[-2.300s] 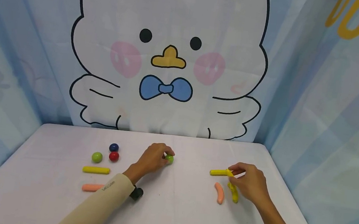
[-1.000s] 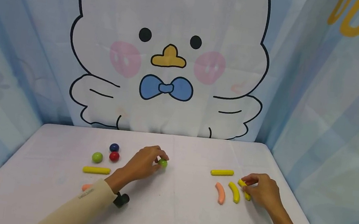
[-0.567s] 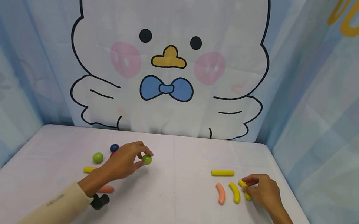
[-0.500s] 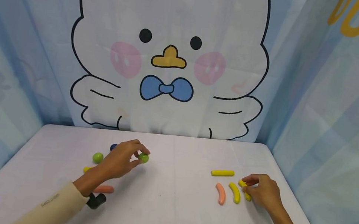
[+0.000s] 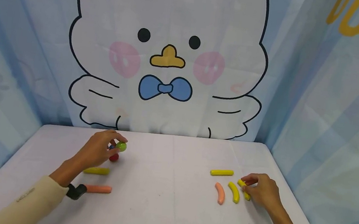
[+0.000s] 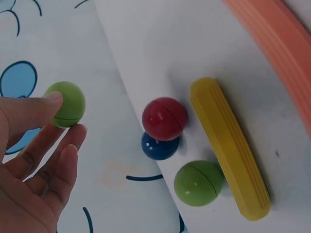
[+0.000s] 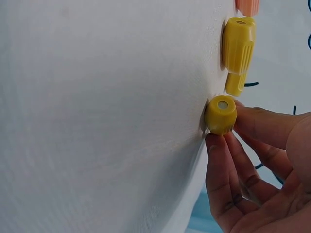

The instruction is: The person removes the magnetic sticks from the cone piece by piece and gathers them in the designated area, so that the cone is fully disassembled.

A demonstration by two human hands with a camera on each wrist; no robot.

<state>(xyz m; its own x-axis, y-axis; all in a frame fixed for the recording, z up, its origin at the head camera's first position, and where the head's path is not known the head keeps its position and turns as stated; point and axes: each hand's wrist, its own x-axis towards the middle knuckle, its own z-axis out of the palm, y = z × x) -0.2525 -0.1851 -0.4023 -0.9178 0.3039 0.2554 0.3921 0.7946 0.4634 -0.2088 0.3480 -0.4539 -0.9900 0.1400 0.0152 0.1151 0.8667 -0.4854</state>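
My left hand [image 5: 95, 149] pinches a green ball [image 5: 122, 146] between thumb and fingertips, raised off the table. Close by are a red ball [image 5: 114, 157] and a blue ball [image 5: 112, 147], partly covered by that hand. A second green ball [image 6: 198, 183] appears in the left wrist view, hidden by the hand in the head view. At the right, my right hand [image 5: 264, 191] pinches a yellow stick [image 5: 247, 196] low against the table. Its end carries a metallic disc in the right wrist view. Just left of it lies a curved yellow stick [image 5: 233, 192].
A straight yellow stick [image 5: 221, 172] and a curved orange stick [image 5: 219, 193] lie on the right. On the left are another straight yellow stick [image 5: 96, 170] and a straight orange stick [image 5: 98, 188]. A printed curtain [image 5: 162, 113] rises behind the white table [image 5: 153, 213].
The left hand has carried the green ball leftward from mid-table to above the other balls. Earlier, the right hand shifted its yellow stick right, away from the straight one, then stayed still.
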